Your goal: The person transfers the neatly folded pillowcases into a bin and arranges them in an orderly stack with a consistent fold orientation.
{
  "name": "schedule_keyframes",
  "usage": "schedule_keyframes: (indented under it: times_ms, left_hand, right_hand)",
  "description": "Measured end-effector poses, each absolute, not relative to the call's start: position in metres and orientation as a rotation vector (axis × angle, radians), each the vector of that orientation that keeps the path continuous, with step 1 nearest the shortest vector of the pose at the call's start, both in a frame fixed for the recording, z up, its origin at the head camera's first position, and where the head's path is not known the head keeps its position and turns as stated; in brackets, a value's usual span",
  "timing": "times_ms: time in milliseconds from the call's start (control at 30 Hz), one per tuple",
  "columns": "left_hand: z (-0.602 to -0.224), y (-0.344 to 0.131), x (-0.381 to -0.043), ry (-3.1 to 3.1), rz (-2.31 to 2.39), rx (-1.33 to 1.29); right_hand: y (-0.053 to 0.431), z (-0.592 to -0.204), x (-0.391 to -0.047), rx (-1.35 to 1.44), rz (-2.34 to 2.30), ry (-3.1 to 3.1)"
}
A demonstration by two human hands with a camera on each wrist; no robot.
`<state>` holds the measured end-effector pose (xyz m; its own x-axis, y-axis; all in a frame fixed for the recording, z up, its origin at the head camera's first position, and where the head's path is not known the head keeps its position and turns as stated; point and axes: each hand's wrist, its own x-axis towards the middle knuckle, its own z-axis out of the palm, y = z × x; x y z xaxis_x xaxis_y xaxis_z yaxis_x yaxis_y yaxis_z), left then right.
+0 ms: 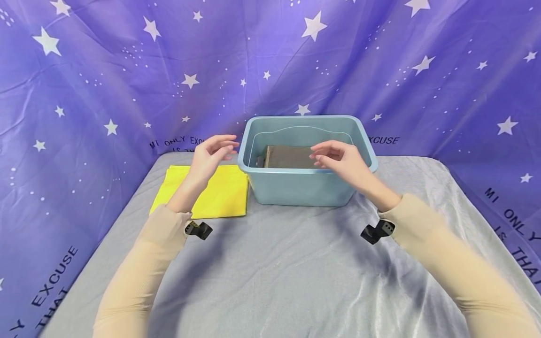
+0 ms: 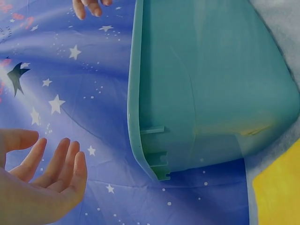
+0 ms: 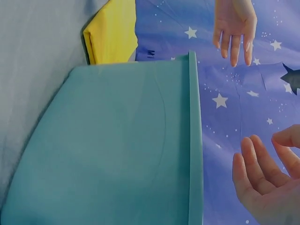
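Note:
A blue-green plastic bin (image 1: 302,188) stands toward the back of the table. Inside it lies a brown, box-like thing (image 1: 289,157), partly hidden by the front rim. My left hand (image 1: 210,157), fingers loosely bent and holding nothing, hovers by the bin's left rim, over a folded yellow cloth (image 1: 224,197). Above the bin's right front rim is my right hand (image 1: 340,159), relaxed and without anything in its grasp. Both wrist views show the bin's outer wall (image 2: 220,84) with the hands apart from it; the left hand (image 3: 236,30) also appears in the right wrist view.
The table (image 1: 287,272) is covered with a grey, slightly wrinkled cloth. Behind it and at both sides hangs a purple curtain (image 1: 236,42) with white stars and lettering, close to the bin's back. Each wrist carries a small black camera (image 1: 198,230).

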<state>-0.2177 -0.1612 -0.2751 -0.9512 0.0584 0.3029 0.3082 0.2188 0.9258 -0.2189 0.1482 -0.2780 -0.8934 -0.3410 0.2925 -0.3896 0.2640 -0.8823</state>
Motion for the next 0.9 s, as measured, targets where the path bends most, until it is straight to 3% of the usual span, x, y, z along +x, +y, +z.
schedule_keyframes:
  times_ms: [900]
  left_hand:
    - [-0.306, -0.194, -0.186, -2.313, -1.770, -0.291]
  right_hand:
    - [0.116, -0.317, -0.196, 0.850, 1.906, -2.382]
